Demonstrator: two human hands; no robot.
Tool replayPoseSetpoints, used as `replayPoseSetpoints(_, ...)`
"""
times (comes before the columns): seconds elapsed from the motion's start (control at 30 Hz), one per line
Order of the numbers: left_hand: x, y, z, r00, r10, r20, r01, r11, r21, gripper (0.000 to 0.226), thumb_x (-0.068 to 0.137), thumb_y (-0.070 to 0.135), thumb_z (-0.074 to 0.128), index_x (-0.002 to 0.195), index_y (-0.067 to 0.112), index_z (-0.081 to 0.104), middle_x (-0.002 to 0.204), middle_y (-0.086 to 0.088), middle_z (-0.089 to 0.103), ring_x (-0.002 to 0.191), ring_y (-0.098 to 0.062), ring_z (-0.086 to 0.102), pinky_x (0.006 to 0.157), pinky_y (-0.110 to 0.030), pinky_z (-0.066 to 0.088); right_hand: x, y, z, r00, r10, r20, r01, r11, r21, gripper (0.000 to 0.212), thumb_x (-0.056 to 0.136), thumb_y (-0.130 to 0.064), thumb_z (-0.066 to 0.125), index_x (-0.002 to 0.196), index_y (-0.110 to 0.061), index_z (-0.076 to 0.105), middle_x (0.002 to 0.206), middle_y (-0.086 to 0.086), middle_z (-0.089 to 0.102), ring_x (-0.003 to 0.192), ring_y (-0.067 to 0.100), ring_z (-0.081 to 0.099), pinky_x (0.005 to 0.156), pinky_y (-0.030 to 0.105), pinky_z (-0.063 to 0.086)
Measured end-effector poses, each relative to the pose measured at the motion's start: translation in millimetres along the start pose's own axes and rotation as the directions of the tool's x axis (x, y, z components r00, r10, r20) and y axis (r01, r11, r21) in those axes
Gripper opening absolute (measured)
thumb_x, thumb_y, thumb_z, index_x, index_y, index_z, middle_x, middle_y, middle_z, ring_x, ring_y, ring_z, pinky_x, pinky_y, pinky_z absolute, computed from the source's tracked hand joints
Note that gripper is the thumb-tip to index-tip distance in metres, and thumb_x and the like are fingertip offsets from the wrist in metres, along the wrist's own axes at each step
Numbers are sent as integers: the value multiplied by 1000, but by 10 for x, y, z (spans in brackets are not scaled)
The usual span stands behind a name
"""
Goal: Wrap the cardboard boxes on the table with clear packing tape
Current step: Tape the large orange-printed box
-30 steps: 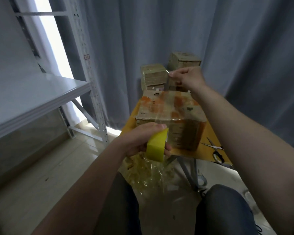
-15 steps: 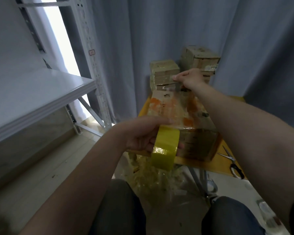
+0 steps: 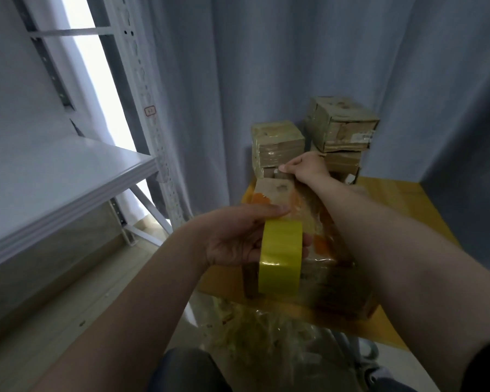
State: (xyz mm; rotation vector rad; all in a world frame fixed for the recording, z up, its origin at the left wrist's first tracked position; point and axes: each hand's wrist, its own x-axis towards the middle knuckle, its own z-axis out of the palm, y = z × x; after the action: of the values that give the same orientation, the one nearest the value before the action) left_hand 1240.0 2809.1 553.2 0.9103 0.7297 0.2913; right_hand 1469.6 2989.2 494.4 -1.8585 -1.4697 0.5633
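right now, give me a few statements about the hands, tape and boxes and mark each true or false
1. The left hand holds a yellow roll of tape. True.
2. The right hand holds a pair of scissors. False: it pinches at the far top edge of the brown cardboard box on the yellow wooden table.
3. More taped cardboard boxes are stacked at the far end, by the grey curtain. True.
4. The white metal shelf stands to the right of the table. False: it is on the left.
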Motion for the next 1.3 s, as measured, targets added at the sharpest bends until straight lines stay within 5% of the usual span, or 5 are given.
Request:
replayPoseSetpoints(0.47, 135, -38, -19, 997, 40, -66, -36, 997, 67, 52, 84, 38, 65, 124, 5, 61, 97, -14, 78, 83, -23, 78, 76, -37, 63, 79, 24, 148, 997, 61, -37, -69, 953, -296, 22, 81, -55, 80, 91, -36, 80, 110, -5, 74, 109, 26, 65, 100, 47, 49)
replayPoseSetpoints(0.63, 169, -77, -42, 991, 68, -111, -60, 995, 82, 53, 87, 43, 65, 125, 6, 61, 97, -10, 78, 83, -20, 77, 84, -37, 60, 12, -106, 154, 997, 47, -58, -72, 809, -583, 53, 99, -64, 52, 124, -20, 67, 126, 7, 66, 120, 32, 61, 85, 42, 39)
replayPoseSetpoints(0.73, 178, -87, -47, 990, 74, -118, -63, 994, 90, 57, 87, 43, 66, 130, 6, 60, 97, -10, 78, 83, -19, 77, 80, -36, 62, -78, -145, 146, 997, -21, -74, -34, 739, -673, 44, 106, -49, 47, 125, -16, 67, 124, 8, 67, 118, 31, 62, 78, 39, 40)
replayPoseSetpoints(1.07, 212, -116, -18, 990, 67, -122, -53, 991, 120, 53, 80, 49, 68, 114, 9, 69, 100, -8, 79, 85, -18, 75, 91, -37, 56, -441, -189, -127, 904, -426, -22, 356, 781, -514, 21, 99, -34, 64, 97, -19, 78, 97, 4, 74, 93, 27, 68, 79, 39, 55)
replayPoseSetpoints(1.3, 266, -120, -46, 986, 44, -163, -30, 996, 85, 48, 97, 51, 60, 82, 13, 85, 95, -8, 78, 81, -18, 75, 91, -37, 57, -389, 118, -15, 891, -279, 359, 427, 786, -448, 27, 102, -47, 55, 109, -26, 69, 121, 4, 67, 115, 29, 63, 95, 47, 51)
